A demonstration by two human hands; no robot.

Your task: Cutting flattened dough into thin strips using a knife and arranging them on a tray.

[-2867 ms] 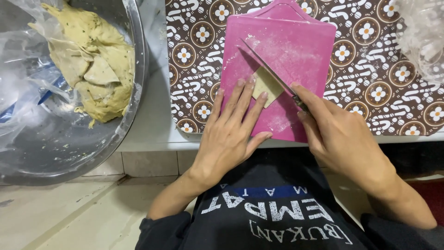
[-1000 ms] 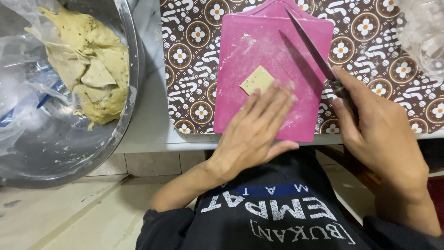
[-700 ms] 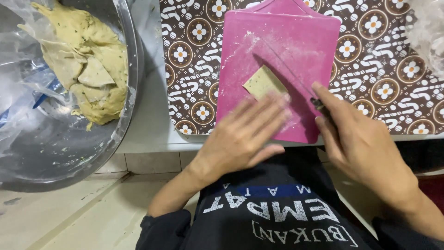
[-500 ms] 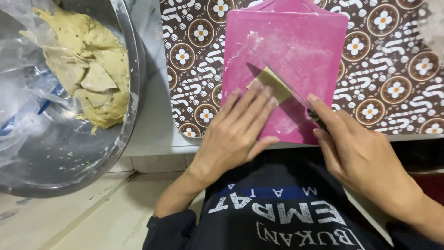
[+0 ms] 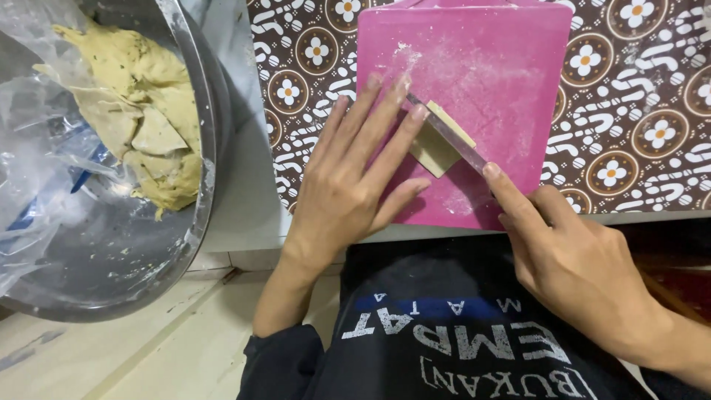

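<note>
A small flat square of pale dough (image 5: 437, 144) lies on a floured pink cutting board (image 5: 511, 74). My left hand (image 5: 352, 174) rests flat on the board, its fingertips touching the dough's left edge. My right hand (image 5: 574, 263) grips a knife (image 5: 448, 133), index finger stretched along its back. The blade lies across the dough square, pressing into it.
A brown patterned cloth (image 5: 637, 118) with white flowers covers the counter under the board. At left a large metal bowl (image 5: 148, 244) holds a lump of yellowish dough (image 5: 144, 126) and crumpled clear plastic (image 5: 37, 163). My dark shirt fills the bottom.
The knife was lifted off the board a second ago; it has come down across the dough. My left hand moved back up to steady the piece.
</note>
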